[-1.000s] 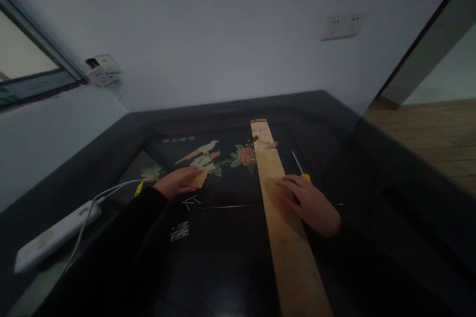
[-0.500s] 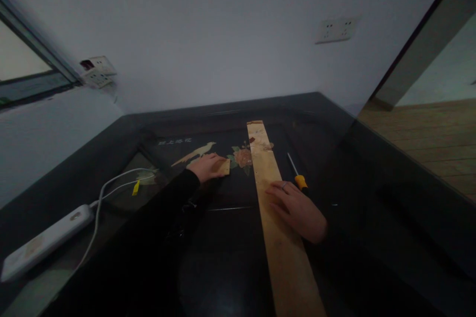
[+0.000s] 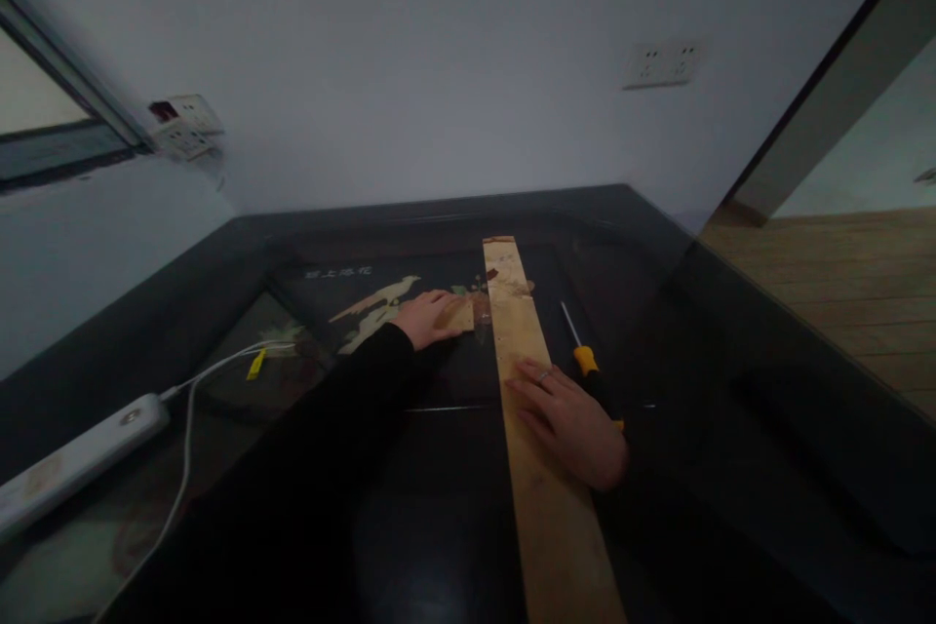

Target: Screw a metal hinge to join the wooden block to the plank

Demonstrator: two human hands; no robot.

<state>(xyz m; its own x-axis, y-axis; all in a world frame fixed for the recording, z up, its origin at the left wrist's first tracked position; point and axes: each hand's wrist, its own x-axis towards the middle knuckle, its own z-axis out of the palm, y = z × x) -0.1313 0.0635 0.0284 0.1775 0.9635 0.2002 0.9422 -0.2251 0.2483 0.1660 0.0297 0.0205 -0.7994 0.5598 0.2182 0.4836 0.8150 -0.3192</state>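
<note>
A long wooden board (image 3: 545,468) lies on the dark table, running away from me. My right hand (image 3: 574,429), with a ring on one finger, rests on the board with its fingers stretched out over it. To the left, my left hand (image 3: 426,317) grips a small flat piece of wood (image 3: 459,315), partly covered by the fingers. A narrow gap separates that piece from the board's left edge. Just right of the board lies a screwdriver (image 3: 585,359) with a yellow and black handle, its end partly hidden by my right hand.
A white power strip (image 3: 80,458) and its cable (image 3: 188,439) lie at the left, with a yellow tag (image 3: 255,365) near the cable. The painted dark tabletop (image 3: 431,458) meets the wall behind. Wall sockets (image 3: 662,64) are higher up.
My left hand has moved right with the small piece of wood, bringing it closer to the long board. My right hand stays on the board; the view has shifted slightly.
</note>
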